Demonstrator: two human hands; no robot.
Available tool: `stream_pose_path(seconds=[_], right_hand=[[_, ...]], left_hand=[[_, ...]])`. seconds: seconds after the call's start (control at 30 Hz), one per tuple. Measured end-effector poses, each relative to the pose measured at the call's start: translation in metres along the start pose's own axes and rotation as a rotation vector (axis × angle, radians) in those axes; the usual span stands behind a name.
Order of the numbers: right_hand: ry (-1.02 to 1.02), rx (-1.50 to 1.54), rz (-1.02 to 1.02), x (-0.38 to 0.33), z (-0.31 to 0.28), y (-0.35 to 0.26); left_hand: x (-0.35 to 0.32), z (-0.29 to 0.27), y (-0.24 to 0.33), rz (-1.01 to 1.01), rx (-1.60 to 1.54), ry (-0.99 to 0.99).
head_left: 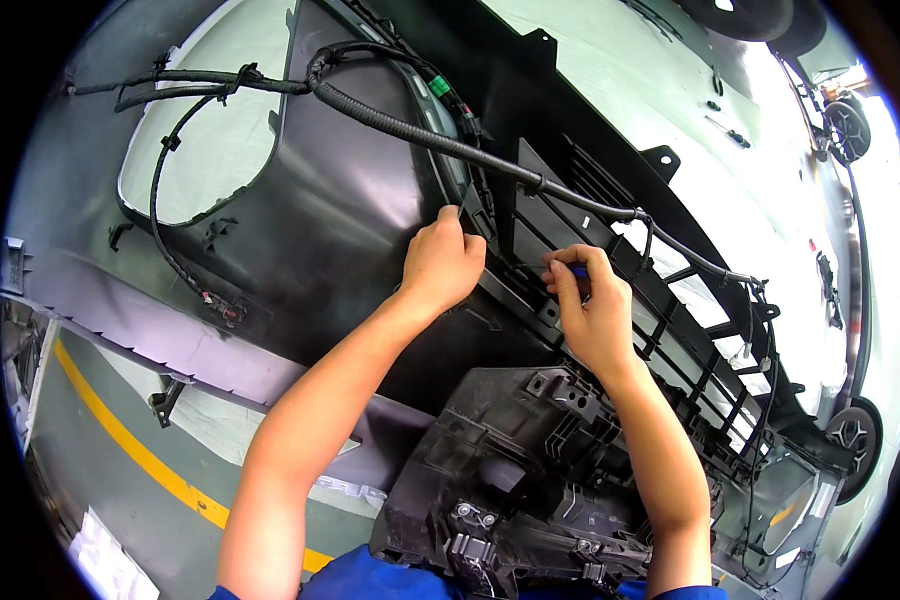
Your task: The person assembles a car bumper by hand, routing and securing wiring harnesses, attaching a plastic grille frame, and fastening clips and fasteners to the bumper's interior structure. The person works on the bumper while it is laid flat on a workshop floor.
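A large dark bumper shell (340, 190) lies with its inner side up, a long black wiring harness (400, 128) running across it. My left hand (442, 262) is closed beside the narrow strip along the shell's edge, its thumb and fingertips pinched together; what they pinch is hidden. To its right, my right hand (592, 305) grips a small tool with a blue handle (579, 271), mostly covered by the fingers. Its thin tip points left, toward the black slatted grille (655, 325). The harness passes just above both hands without either one touching it.
A bulky black lamp-like housing (505, 425) sits close in front of me. Harness branches with connectors (225, 308) hang over the left part of the shell. A screwdriver-like tool (735, 135) lies on the white sheet beyond. Below left, a yellow line (145, 455) crosses the floor.
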State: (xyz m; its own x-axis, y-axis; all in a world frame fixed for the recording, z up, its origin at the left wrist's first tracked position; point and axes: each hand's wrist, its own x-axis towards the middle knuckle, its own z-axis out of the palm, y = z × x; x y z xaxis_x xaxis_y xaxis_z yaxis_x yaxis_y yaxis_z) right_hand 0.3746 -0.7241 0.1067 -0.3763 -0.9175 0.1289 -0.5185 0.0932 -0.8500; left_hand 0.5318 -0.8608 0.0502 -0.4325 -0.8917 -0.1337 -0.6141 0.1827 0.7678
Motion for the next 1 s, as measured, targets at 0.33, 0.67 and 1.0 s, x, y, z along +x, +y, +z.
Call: stream_pose_path(seconds=[0.33,0.67,1.0], right_hand=[[0.071,-0.022,0.054,-0.004,0.007,0.013],[0.099,-0.208,-0.238,-0.019,0.009,0.026],[0.100,-0.314,-0.392,-0.043,-0.003,0.059]], left_hand=[[-0.005,-0.002,0.008,-0.014,-0.074,0.037],[-0.006,0.009,-0.004,0.084,-0.180,0.162],[-0.003,0.009,-0.009,0.151,-0.185,0.245]])
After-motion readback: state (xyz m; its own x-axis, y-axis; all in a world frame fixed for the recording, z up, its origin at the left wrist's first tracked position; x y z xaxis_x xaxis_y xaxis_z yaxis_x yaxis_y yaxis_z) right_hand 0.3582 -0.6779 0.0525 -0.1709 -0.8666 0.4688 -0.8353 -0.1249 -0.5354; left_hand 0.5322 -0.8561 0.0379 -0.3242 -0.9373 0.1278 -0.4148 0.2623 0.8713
